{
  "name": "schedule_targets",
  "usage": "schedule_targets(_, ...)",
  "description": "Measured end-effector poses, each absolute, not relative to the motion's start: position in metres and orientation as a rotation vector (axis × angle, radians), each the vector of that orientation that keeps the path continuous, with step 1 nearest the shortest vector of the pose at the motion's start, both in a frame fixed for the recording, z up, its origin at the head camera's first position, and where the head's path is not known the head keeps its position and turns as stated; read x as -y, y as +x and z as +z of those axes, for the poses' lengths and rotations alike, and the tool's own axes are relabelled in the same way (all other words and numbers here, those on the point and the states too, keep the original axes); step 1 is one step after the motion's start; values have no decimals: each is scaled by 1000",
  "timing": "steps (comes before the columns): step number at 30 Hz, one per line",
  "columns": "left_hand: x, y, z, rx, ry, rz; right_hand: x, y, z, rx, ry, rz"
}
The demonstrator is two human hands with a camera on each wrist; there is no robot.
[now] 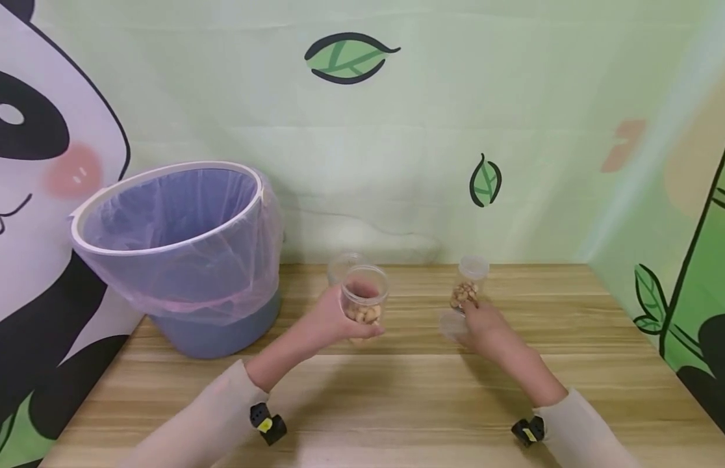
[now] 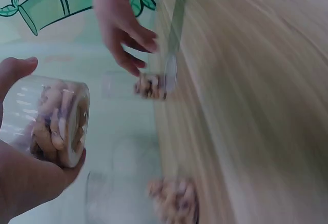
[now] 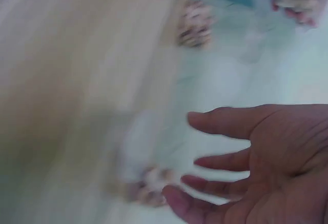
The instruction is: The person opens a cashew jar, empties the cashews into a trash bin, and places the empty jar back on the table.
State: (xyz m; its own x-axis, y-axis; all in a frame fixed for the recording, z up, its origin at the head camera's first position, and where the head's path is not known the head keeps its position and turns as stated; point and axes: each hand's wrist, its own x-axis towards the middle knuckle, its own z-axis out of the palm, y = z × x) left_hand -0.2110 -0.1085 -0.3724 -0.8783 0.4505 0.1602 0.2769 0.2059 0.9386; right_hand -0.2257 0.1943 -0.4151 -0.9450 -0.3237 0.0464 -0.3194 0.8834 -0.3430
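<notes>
My left hand point(image 1: 333, 318) grips a clear plastic jar point(image 1: 365, 292) with cashews in its bottom, lifted above the table. The jar's mouth shows no lid. In the left wrist view, thumb and fingers wrap this jar point(image 2: 56, 121). My right hand point(image 1: 491, 331) has loosely spread fingers point(image 3: 220, 121) and holds nothing. It hovers close to a clear round lid point(image 1: 452, 325) and to a second jar point(image 1: 466, 292) with nuts, standing on the table. A third clear jar point(image 1: 341, 265) stands behind my left hand, partly hidden; nuts point(image 2: 174, 201) fill its lower part.
A blue bucket point(image 1: 216, 335) lined with a pinkish plastic bag stands at the left on the wooden table point(image 1: 397, 416). A printed green cloth backdrop point(image 1: 397, 162) rises behind the table and at its sides.
</notes>
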Motion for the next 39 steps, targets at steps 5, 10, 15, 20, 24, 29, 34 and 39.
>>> schedule_targets(5,140,-202,-354,-2474,737,1668,-167,-217,-378,-3087,-727,-656)
schedule_targets(10,169,-195,-332,-2631,699,1569,-130,-217,-342,-2991,-815,-861)
schedule_targets(15,197,-176,-298,-2756,650,1429,-88,-228,-321,-2833,-895,-1072)
schedule_targets(20,224,-157,-257,-2870,613,1320,-43,-241,-301,-2515,-948,-1407)
schedule_targets(24,248,-150,-227,-3002,505,1223,-3,-246,-285,-2212,-900,-1615)
schedule_targets(29,279,-156,-199,-3099,294,1212,43,-256,-269,-1969,-780,-1779)
schedule_targets(34,304,-172,-188,-3184,197,1187,75,-265,-265,-1884,-628,-1877)
schedule_targets(39,316,-186,-180,-3243,182,1134,93,-265,-267,-1942,-541,-1935)
